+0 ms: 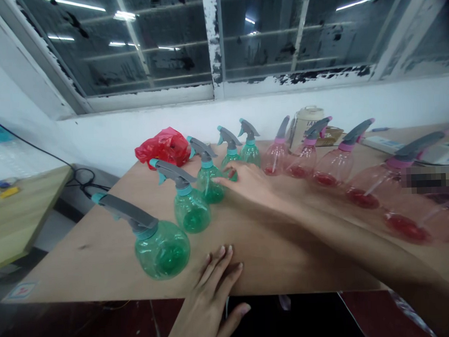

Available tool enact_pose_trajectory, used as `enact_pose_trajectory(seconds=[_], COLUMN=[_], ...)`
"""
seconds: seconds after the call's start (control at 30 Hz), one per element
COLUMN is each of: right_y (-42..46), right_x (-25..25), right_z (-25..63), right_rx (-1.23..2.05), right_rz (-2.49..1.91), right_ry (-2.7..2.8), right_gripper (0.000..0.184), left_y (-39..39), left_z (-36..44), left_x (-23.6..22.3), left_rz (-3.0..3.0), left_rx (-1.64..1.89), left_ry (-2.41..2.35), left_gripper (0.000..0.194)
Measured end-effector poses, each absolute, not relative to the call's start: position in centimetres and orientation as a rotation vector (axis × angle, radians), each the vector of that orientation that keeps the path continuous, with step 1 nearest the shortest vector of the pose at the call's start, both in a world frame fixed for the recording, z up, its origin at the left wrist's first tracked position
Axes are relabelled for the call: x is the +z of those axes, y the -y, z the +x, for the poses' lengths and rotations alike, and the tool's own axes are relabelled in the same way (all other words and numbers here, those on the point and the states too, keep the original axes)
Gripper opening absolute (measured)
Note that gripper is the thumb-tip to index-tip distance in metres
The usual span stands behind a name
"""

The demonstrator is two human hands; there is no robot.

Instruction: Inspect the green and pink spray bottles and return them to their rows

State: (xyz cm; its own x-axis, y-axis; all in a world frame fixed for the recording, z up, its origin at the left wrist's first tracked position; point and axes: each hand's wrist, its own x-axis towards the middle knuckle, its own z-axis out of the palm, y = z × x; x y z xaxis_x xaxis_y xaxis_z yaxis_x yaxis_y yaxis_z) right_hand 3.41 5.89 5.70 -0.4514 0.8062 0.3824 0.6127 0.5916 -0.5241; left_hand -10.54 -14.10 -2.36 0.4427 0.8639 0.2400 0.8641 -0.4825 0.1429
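Green spray bottles with grey trigger heads stand in a row, from the near-left one (163,249) back to the farthest (249,152). My right hand (250,180) reaches across the table, its thumb and curled fingers around the lower body of the second-farthest green spray bottle (232,152). That hand partly hides this bottle. Its thumb is close beside the middle green bottle (210,181); whether they touch I cannot tell. Lying on the table's front edge, my left hand (212,292) is open with fingers stretched out, near the closest green bottle.
Pink spray bottles (335,164) line the right side, each with red at the base. A red plastic bag (165,147) lies at the back left. Behind the pink row stands a pale can-like container (308,120). Another table (30,209) is at left; a window (142,48) is above.
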Motion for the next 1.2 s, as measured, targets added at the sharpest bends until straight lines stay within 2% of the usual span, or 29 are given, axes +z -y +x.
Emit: enact_pose_trajectory(seconds=[0.23, 0.57, 0.7, 0.87, 1.07, 1.13, 1.2], right_y=[-7.9, -6.6, -5.1, -3.2, -0.2, 0.5, 0.7], right_x=[4.7, 4.9, 4.9, 4.0, 3.0, 2.8, 2.6], right_z=[0.5, 2.2, 5.4, 10.2, 15.0, 16.1, 17.1], right_rx=[0.398, 0.322, 0.243, 0.223, 0.495, 0.568, 0.605], right_rz=[-1.220, -1.242, -1.249, -1.089, -1.084, -1.115, -1.130], right_ry=[2.195, 2.258, 2.301, 2.288, 2.225, 2.195, 2.153], right_gripper=[0.072, 0.071, 0.071, 0.065, 0.056, 0.054, 0.054], left_y=[13.9, 13.7, 13.3, 11.3, 6.3, 4.9, 3.9], left_z=[-10.1, -10.2, -9.6, -7.7, -4.5, -3.5, -2.8], left_x=[-2.1, -1.8, -2.2, -1.7, -1.5, -1.7, -1.6], left_rz=[-2.686, -2.746, -2.594, -2.450, -2.545, -2.660, -2.748], left_rx=[-0.387, -0.331, -0.547, -0.719, -0.972, -1.120, -1.196], left_ry=[1.611, 1.701, 1.978, 2.159, 2.102, 2.005, 1.926], left_gripper=[0.053, 0.053, 0.055, 0.066, 0.103, 0.102, 0.094])
